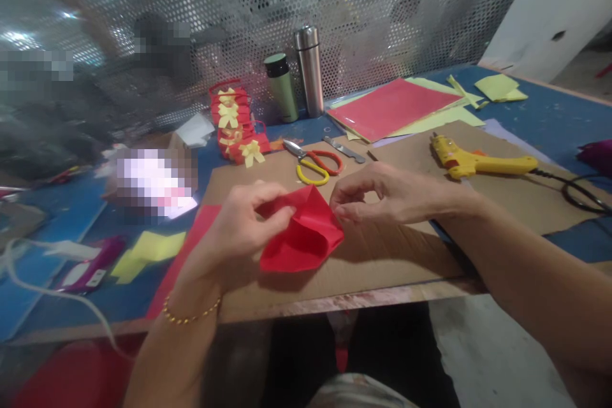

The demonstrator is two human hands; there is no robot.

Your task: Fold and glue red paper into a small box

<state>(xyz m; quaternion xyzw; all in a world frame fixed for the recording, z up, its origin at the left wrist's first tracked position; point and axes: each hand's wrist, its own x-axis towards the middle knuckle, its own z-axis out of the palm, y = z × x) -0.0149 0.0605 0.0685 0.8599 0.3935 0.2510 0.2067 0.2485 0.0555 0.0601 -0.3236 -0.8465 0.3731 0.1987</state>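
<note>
A folded red paper pouch [306,236], its mouth gaping toward me, is held above a cardboard sheet. My left hand [248,217] grips its left side, thumb on top and the fingers behind the paper. At its right edge my right hand [373,194] pinches the paper between thumb and index finger. Just beyond the pouch lie scissors [315,162] with one yellow and one orange handle. A small metal blade [344,150] rests beside them.
Finished red paper bags with yellow bows [234,124] sit at back left. A green flask [283,89] and a steel flask [310,73] stand behind. A yellow glue gun [478,159] with a black cord lies right. Red sheets [396,108] lie at the back.
</note>
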